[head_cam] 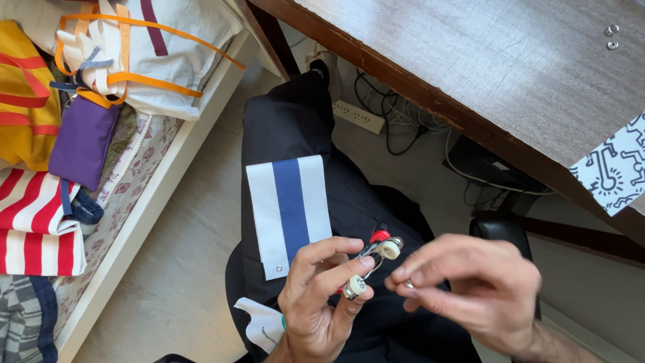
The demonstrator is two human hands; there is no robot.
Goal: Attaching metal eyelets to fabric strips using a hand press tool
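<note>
Left hand (316, 299) grips the red-handled snap pliers (377, 250) over the lap, right hand (463, 282) pinches a tiny metal snap piece (408, 284) beside its white dies. The striped fabric strip (289, 212) already carries one eyelet; this piece isn't loaded yet.

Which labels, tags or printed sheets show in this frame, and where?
Printed sheet: desk's right edge, white with dark line drawings.
Small white tag: on the lap beside the left hand, curled, faint print.
Striped fabric strip: on the thigh, white-blue-white, a metal eyelet at its lower corner.
</note>
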